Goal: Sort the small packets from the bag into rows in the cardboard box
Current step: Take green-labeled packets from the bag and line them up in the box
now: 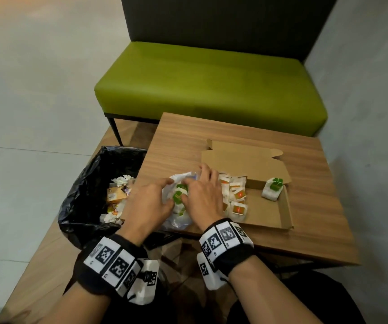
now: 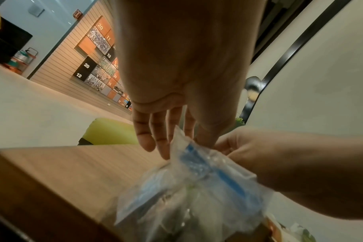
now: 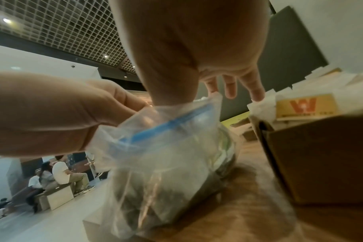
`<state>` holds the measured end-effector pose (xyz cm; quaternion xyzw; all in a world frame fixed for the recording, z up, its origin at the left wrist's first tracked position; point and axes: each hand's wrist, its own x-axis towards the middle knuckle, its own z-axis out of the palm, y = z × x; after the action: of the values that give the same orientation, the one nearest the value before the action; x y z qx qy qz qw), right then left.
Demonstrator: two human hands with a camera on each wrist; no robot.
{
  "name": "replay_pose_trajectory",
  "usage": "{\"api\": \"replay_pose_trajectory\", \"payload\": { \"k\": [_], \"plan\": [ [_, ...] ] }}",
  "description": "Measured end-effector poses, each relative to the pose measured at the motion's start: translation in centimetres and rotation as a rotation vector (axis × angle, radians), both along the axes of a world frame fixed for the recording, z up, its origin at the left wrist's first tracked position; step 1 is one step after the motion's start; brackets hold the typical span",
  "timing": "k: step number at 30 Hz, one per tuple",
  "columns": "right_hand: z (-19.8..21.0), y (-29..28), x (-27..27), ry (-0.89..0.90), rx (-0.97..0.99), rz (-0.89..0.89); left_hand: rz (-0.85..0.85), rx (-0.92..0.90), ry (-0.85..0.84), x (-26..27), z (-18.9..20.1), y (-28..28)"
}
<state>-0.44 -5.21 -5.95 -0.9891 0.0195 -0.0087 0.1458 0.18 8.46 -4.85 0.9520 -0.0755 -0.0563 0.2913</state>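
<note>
Head view: the bag (image 1: 176,199) lies just left of the cardboard box (image 1: 286,206), its mouth facing away from the person. Orange packets (image 1: 237,197) already fill rows; green packets (image 1: 178,195) remain bagged. Left wrist view: the left hand (image 2: 176,98) pinches the bag's rim. Right wrist view: the right hand (image 3: 197,57) pinches the opposite rim, remaining fingers spread.

Dim warm indoor light, ceiling spots; wrist views blurry up close, edges bent by wide-angle distortion.
</note>
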Motion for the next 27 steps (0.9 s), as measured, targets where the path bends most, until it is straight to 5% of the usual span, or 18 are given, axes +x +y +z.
{"api": "replay_pose_trajectory", "payload": {
  "k": [27],
  "plan": [
    [1.0, 0.6, 0.2, 0.199, 0.024, 0.084, 0.022, -0.152, -0.095, -0.8, -1.3, 1.6]
  ]
}}
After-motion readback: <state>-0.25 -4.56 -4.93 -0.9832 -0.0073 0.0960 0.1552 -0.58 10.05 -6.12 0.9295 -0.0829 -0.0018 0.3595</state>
